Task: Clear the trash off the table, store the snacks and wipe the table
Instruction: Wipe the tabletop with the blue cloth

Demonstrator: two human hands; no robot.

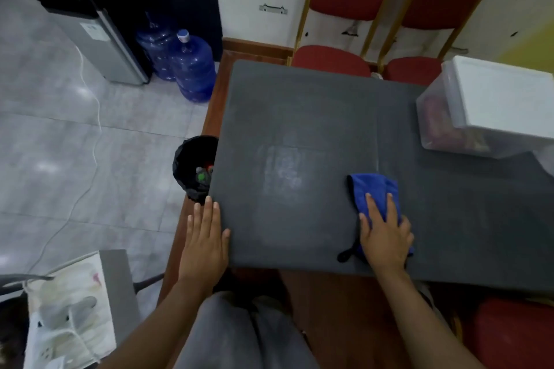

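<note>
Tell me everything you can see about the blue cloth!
The blue cloth looks soft and fuzzy, like a small cleaning towel. It is bunched up, not spread flat, and lies on the dark grey table mat, toward the near edge. The right hand presses down flat on its nearer part, fingers spread, so only the far end shows fully. A dark loop or tag pokes out by the wrist. Nothing else touches it.
</note>
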